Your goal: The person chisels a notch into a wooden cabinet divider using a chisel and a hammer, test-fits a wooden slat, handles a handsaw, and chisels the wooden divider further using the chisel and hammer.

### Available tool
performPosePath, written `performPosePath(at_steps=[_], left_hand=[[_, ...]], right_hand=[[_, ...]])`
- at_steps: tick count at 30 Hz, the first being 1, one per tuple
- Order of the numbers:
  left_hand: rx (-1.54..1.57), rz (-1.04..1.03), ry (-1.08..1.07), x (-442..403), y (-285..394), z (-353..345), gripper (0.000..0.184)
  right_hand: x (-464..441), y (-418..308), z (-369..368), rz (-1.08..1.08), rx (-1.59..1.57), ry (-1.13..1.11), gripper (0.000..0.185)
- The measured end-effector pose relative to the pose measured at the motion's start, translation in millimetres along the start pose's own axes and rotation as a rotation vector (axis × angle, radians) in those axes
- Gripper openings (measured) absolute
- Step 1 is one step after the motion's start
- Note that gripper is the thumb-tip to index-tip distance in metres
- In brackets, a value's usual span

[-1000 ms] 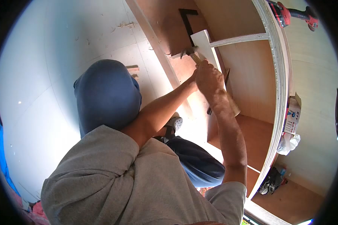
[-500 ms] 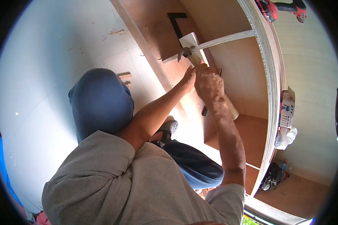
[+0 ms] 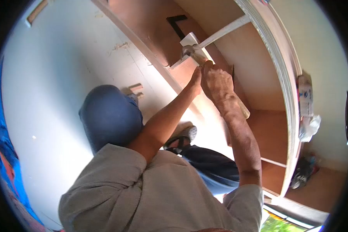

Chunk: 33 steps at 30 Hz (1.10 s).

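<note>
My right hand (image 3: 217,82) is wrapped round the wooden handle of a claw hammer (image 3: 197,57). Its metal head rests at or just over a pale narrow board (image 3: 191,40) standing by the cabinet divider, and the handle's butt sticks out below my wrist. Close beside it, my left hand (image 3: 196,80) is against the board, thumb side up; its fingers are hidden, so what they grip cannot be made out. A black steel square (image 3: 175,25) lies on the brown panel beyond the board.
Cabinet frame edge (image 3: 276,58) curves down the right, with a carton (image 3: 306,94), a plastic bag (image 3: 309,128) and dark items (image 3: 302,174) beyond it. Wood offcuts (image 3: 135,87) and shavings lie on the pale floor. My bent knee (image 3: 110,116) is at left; blue sheeting (image 3: 2,135) lies farther left.
The view has shifted, and the red tool at the top right has almost left it. Both hands remain close together at the board, and the hammer stays in my right hand.
</note>
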<state>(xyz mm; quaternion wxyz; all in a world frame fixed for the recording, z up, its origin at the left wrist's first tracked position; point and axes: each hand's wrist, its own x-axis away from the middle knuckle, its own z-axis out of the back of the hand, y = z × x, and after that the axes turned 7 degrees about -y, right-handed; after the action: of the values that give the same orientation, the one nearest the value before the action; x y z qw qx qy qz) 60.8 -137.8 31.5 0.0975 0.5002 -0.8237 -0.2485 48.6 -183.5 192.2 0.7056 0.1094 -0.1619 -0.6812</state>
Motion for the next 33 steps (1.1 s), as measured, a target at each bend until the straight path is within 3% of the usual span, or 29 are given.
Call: performPosePath(at_steps=[2, 4, 7, 8, 9, 10, 11, 12, 15, 17, 18, 21, 23, 25, 29, 33], left_hand=[[0.056, 0.295, 0.082, 6, 26, -3, 0.052], [-0.066, 0.358, 0.174, 9, 36, -5, 0.064], [-0.255, -0.070, 0.377, -10, 10, 44, 0.084], [-0.357, -0.096, 0.441, -12, 29, 48, 0.091], [-0.387, -0.092, 0.432, -20, 46, 59, 0.092], [-0.416, -0.089, 0.424, -29, 63, 70, 0.094], [-0.374, -0.051, 0.342, -42, 77, 79, 0.090], [-0.431, -0.096, 0.174, -35, 102, 54, 0.101], [-0.404, 0.059, -0.135, -55, 115, 47, 0.072], [-0.440, 0.106, -0.160, -66, 116, 58, 0.066], [-0.447, 0.140, -0.176, -67, 116, 62, 0.060], [-0.435, 0.111, -0.233, -64, 115, 60, 0.062], [-0.493, 0.128, -0.174, -62, 118, 50, 0.062], [-0.539, 0.228, -0.064, -60, 127, 46, 0.062], [-0.748, 0.311, 0.040, -57, 142, 24, 0.056], [-0.884, 0.299, 0.052, -56, 154, 15, 0.051]], right_hand=[[26, -13, 4, 0.051, -0.042, 0.113, 0.026], [55, -18, 11, -0.017, -0.303, 0.099, 0.025], [101, 13, 1, -0.213, -0.575, 0.229, 0.020], [118, 27, -13, -0.327, -0.592, 0.314, 0.019], [134, 38, -27, -0.439, -0.605, 0.396, 0.019], [151, 44, -33, -0.576, -0.815, 0.439, 0.020], [167, 49, -40, -0.712, -1.024, 0.481, 0.024], [184, 58, -66, -0.767, -1.141, 0.533, 0.030], [204, 62, -91, -0.922, -1.542, 0.487, 0.037], [194, 63, -101, -0.980, -1.765, 0.519, 0.029], [187, 65, -122, -0.970, -1.851, 0.626, 0.037], [158, 54, -144, -1.051, -2.166, 0.890, 0.039], [143, 42, -155, -1.023, -2.316, 0.959, 0.036], [142, 36, -171, -0.968, -2.397, 0.865, 0.038], [137, 34, -181, -0.851, -2.607, 0.890, 0.034], [132, 32, -172, -0.823, -2.693, 0.927, 0.030]])
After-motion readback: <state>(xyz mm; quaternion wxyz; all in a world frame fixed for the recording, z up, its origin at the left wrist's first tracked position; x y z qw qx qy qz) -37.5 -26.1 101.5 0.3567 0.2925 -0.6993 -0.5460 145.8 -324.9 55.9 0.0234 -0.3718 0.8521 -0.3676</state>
